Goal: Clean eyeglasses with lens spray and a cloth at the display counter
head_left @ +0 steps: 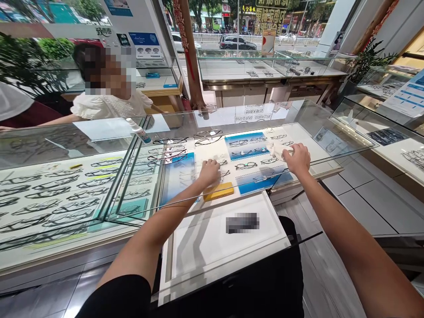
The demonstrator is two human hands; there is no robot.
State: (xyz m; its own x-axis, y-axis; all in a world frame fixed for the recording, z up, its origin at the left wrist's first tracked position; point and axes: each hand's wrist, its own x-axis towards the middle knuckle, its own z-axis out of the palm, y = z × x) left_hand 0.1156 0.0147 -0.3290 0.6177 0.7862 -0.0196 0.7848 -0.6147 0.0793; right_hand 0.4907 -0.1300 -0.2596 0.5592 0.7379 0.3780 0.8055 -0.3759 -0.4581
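Observation:
In the head view my right hand (298, 158) pinches a crumpled pale cloth (275, 151) above the right part of the glass display case (318, 164). My left hand (210, 172) is at the middle of the case, palm down, its fingers bent and close together. Eyeglasses (224, 174) lie right beside it, partly covered by the hand; what its fingertips touch is hidden. Just below that hand is a flat yellow object (218, 191). More eyeglasses (245, 166) lie between my two hands, near blue display cards (247, 148).
Several dark-rimmed eyeglasses (208, 138) and a small white bottle (138, 130) are by the case's far side. A white drawer (205, 247) stands pulled out before me. Rows of eyeglasses (54, 189) fill the left case. Across the counter is a person in white (109, 106).

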